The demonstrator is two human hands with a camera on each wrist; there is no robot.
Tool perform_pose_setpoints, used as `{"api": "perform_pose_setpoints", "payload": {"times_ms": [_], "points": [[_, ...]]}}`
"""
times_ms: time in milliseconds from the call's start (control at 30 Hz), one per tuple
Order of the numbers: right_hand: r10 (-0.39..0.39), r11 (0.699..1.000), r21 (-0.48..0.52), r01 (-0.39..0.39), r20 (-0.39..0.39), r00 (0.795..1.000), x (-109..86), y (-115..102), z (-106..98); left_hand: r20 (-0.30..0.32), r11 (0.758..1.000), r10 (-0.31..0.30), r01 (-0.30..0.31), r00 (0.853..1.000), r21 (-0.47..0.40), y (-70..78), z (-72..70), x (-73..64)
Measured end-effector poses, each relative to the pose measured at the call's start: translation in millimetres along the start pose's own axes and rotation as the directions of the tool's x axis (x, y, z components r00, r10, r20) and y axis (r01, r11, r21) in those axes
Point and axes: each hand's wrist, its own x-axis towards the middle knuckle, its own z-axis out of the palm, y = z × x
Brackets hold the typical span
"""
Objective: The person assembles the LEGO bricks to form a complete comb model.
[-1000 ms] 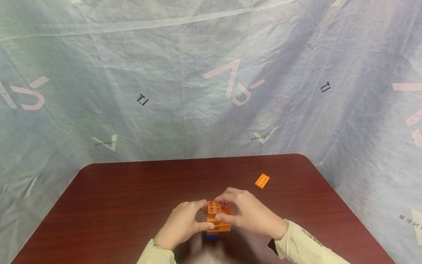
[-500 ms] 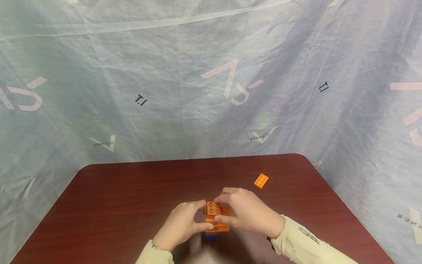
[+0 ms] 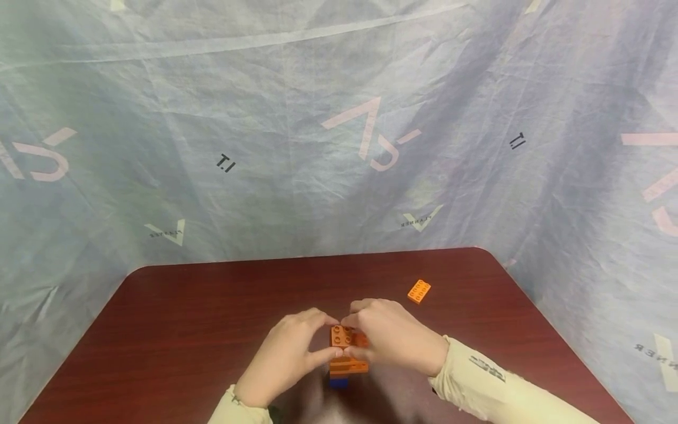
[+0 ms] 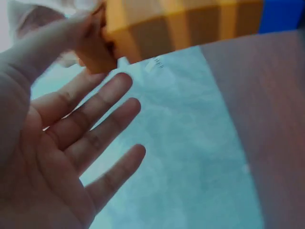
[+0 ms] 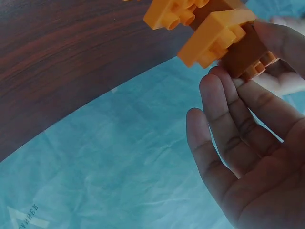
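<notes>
A stack of orange toy building bricks (image 3: 356,366) stands at the near middle of the table, with a blue brick (image 3: 339,382) at its foot. On top is a small orange brick with several studs (image 3: 337,335). My left hand (image 3: 288,353) pinches this top brick from the left between thumb and index finger; its other fingers (image 4: 109,138) spread free in the left wrist view. From the right, my right hand (image 3: 394,337) pinches the same brick with thumb and index. Orange bricks with studs (image 5: 217,38) jut from the stack's side in the right wrist view.
A loose flat orange brick (image 3: 419,291) lies on the dark red table (image 3: 212,318), beyond my right hand. A grey printed cloth (image 3: 286,176) hangs behind the table and along both sides.
My left hand has shifted up the stack, its thumb rising from the lower bricks to the top brick. My right hand has edged left and keeps its pinch. The loose brick lies still.
</notes>
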Motion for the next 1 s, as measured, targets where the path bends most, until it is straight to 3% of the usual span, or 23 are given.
{"api": "perform_pose_setpoints", "payload": {"times_ms": [133,300,467,700,833,1000], "points": [[-0.013,1.000,-0.002,0.013,0.006,1.000,3.8,-1,0,-0.026,0.989,0.046,-0.042,0.999,0.141,5.2,-5.2,3.1],[0.009,0.998,0.065,-0.012,0.039,0.999,5.9,1,1,0.000,0.985,0.020,-0.019,1.000,0.170,8.4,-4.6,4.0],[0.056,0.989,0.135,-0.061,0.042,0.998,1.5,6,7,0.042,0.995,-0.024,0.020,0.999,0.097,5.5,-1.0,3.4],[0.090,0.973,0.220,-0.075,-0.057,0.994,-8.4,11,29,0.106,0.985,-0.127,0.138,0.986,-0.103,-10.3,9.6,-3.4],[0.083,0.972,0.228,-0.053,-0.120,0.989,-12.0,14,39,0.071,0.977,-0.116,0.126,0.991,-0.170,-15.8,15.9,-6.0],[0.085,0.969,0.242,-0.048,-0.146,0.986,-11.7,18,44,0.017,0.979,-0.098,0.099,0.995,-0.181,-16.8,19.8,-5.4]]}}
